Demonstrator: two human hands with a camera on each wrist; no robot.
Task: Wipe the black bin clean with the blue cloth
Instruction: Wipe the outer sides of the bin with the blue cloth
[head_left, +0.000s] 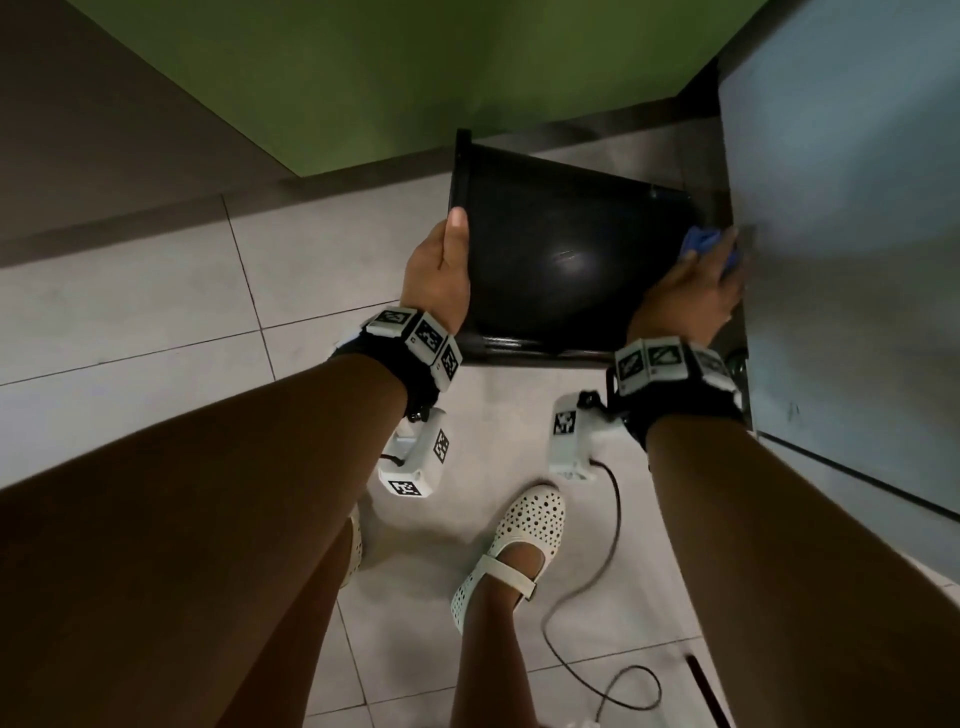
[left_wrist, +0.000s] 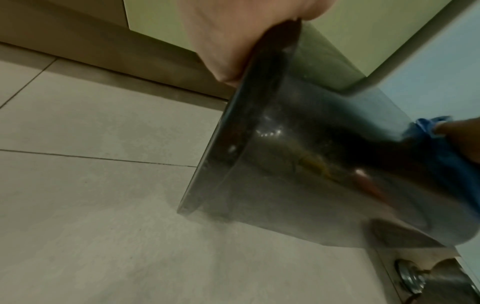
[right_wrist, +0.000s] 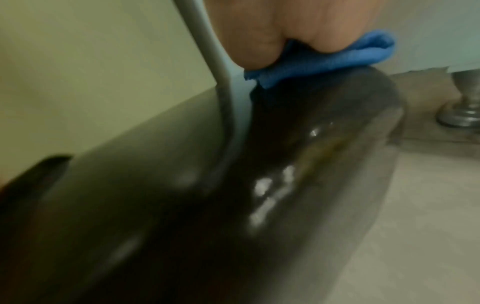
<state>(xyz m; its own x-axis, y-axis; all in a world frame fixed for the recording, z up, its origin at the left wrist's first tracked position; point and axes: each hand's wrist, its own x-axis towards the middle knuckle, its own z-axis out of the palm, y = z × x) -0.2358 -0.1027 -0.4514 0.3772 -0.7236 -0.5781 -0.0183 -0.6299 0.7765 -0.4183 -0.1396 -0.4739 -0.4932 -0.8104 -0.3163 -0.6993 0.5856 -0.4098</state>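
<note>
**Bin held on its side over a tiled floor**

A pale tiled floor (head_left: 156, 291) runs up to a green wall (head_left: 389, 67), with a grey-blue panel (head_left: 852, 182) standing on the right. Over the tiles the black bin (head_left: 561, 260) is tipped onto its side, its flared rim toward the left and its narrower base toward the panel. In the left wrist view the lower edge of the rim sits at or just above the floor; whether it touches cannot be told.

The left hand (head_left: 441, 275) has its grip closed on the rim of the bin, thumb lying along the outer wall and the other fingers hidden behind the rim. The right hand (head_left: 691, 291) lies over the base end of the bin, fingers curled round the blue cloth (head_left: 701, 241) and pressing it against the bin's wall just beside the panel. In the right wrist view the cloth is bunched under the fingers and touches the glossy black surface, which shows bright glints and a faint yellowish streak.

Lower down, white perforated shoes (head_left: 514, 540) stand on the tiles, and a dark cable (head_left: 597, 597) loops across the floor beside them.
</note>
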